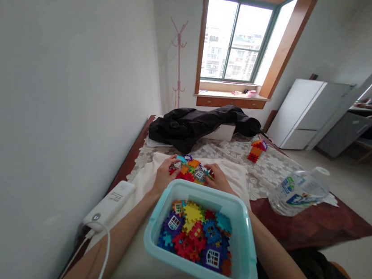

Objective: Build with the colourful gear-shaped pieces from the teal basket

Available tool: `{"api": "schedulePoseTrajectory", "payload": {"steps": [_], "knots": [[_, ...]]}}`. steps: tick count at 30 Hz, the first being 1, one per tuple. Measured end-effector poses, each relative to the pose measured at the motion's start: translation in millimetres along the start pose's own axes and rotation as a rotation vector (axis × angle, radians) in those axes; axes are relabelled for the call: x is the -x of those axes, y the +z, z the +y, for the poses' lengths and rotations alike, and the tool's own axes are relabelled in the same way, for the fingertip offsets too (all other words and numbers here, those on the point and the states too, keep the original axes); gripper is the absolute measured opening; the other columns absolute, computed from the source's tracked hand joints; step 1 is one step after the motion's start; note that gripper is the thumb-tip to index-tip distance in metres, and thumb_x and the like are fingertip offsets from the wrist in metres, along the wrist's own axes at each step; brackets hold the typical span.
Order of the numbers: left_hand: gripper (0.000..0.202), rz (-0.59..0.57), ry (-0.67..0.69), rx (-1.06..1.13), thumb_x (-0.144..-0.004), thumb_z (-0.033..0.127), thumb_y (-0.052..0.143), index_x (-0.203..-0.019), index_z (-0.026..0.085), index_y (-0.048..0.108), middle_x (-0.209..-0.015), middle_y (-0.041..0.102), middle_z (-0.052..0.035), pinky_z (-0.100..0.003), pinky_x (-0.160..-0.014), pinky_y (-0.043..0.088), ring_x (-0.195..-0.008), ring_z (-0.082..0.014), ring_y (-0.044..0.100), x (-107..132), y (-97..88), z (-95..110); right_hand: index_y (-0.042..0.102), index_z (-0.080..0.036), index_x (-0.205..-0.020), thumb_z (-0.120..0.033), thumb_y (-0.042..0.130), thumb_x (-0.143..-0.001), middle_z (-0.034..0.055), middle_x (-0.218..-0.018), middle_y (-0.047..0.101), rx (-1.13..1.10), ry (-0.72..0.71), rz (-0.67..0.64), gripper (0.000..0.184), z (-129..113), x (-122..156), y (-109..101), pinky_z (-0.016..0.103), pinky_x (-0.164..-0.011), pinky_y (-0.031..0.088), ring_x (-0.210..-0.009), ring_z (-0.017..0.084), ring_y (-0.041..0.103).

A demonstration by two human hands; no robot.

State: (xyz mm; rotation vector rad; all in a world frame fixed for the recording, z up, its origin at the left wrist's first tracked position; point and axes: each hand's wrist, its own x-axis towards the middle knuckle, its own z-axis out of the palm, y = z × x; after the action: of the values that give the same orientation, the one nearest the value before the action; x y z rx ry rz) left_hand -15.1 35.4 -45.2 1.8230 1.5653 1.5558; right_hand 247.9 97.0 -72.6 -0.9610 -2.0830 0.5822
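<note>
My left hand point(164, 173) and my right hand point(218, 178) both grip a flat assembly of colourful interlocking plastic tiles point(191, 170), held over a cream cloth point(233, 170) on the table. The fingers of each hand curl around an end of the assembly. Just in front of my forearms sits a light blue plastic bin point(243, 250) holding several more tiles point(195, 240) in red, yellow, blue and purple, some with white window pieces.
A white power bank point(110, 203) with a cable lies at the left. A plastic water bottle point(300, 190) lies on the right. A small tile structure point(257, 150) and a black jacket point(194, 124) sit farther back. A person sits at the far right.
</note>
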Motion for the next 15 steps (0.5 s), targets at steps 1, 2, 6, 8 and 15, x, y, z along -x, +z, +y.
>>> {"api": "schedulePoseTrajectory", "payload": {"steps": [1,2,6,8,15], "knots": [[0.031,0.021,-0.007,0.019,-0.086,0.023,0.07,-0.116,0.022,0.075,-0.152,0.062,-0.0137,-0.047,-0.113,0.052,-0.134,-0.0296,0.063,0.3,0.1,1.7,0.068,-0.021,-0.121,-0.027,0.059,-0.094,0.0111,-0.121,0.068,0.026,0.0,-0.021,0.028,0.3,-0.5,-0.6,0.041,-0.106,0.051,-0.113,0.027,0.064],[0.028,0.038,-0.019,0.05,-0.088,0.026,0.069,-0.115,0.022,0.075,-0.153,0.062,-0.0134,-0.045,-0.109,0.054,-0.132,-0.029,0.064,0.5,0.6,3.2,0.069,-0.021,-0.117,-0.028,0.059,-0.095,0.0107,-0.118,0.069,0.042,0.0,-0.044,0.025,0.0,-0.4,-1.4,0.04,-0.104,0.052,-0.111,0.026,0.064],[0.021,0.101,-0.159,0.341,-0.084,0.033,0.078,-0.101,0.021,0.075,-0.122,0.077,-0.0098,-0.038,-0.098,0.057,-0.11,-0.0242,0.071,-1.6,4.0,6.6,0.066,-0.024,-0.132,-0.034,0.06,-0.098,0.0098,-0.129,0.07,0.063,0.031,-0.089,0.035,-4.7,4.5,-5.2,0.041,-0.107,0.049,-0.117,0.026,0.064],[0.027,0.126,-0.24,0.494,-0.074,0.033,0.086,-0.093,0.02,0.071,-0.099,0.077,-0.0053,-0.036,-0.092,0.058,-0.096,-0.0212,0.072,-4.9,4.9,8.6,0.059,-0.027,-0.143,-0.04,0.061,-0.1,0.0098,-0.14,0.067,0.109,0.037,-0.094,0.046,-5.3,6.6,-5.5,0.044,-0.113,0.045,-0.125,0.028,0.061],[0.046,0.023,-0.351,0.84,-0.069,0.04,0.092,-0.089,0.025,0.054,-0.087,0.072,0.0033,-0.029,-0.076,0.06,-0.079,-0.0163,0.075,-9.5,-9.5,33.8,0.067,-0.02,-0.134,-0.041,0.071,-0.095,0.0162,-0.136,0.068,0.307,0.047,-0.158,0.045,7.8,-1.6,1.5,0.049,-0.11,0.04,-0.127,0.033,0.059]]}}
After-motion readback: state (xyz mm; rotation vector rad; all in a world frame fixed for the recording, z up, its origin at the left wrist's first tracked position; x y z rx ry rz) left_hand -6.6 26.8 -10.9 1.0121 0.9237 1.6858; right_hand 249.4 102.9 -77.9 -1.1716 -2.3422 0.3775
